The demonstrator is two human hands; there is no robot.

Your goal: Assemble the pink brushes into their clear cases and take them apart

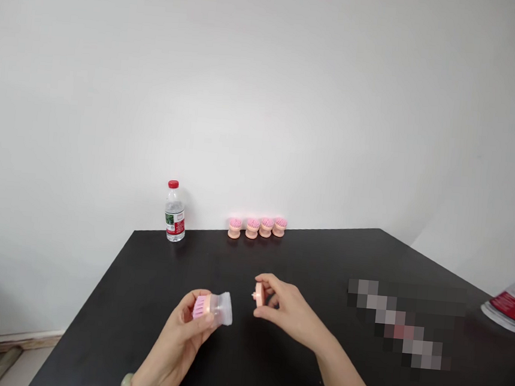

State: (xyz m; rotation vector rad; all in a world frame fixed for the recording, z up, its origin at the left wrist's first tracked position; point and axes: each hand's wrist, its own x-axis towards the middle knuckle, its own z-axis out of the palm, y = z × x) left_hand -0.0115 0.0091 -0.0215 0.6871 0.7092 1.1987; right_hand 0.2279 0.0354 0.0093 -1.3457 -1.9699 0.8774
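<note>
My left hand (pixel 189 331) is closed around a scalp brush (pixel 212 309), tilted on its side. Its pink bristles point left, and a clear, flared cup-like end faces right. Opposite it, my right hand (pixel 286 306) pinches a small peach-coloured round cap (pixel 259 295) with a little white nub in its middle, facing left. A gap of black tabletop separates the brush and the cap. Both hands are held over the near part of the table.
Several pink brushes (pixel 252 228) stand upright in a row by the white wall. A water bottle (pixel 175 219) with a red cap stands left of them on the black table (pixel 324 259). At right lie a pixelated strip (pixel 399 325) and a red-and-white object (pixel 513 306).
</note>
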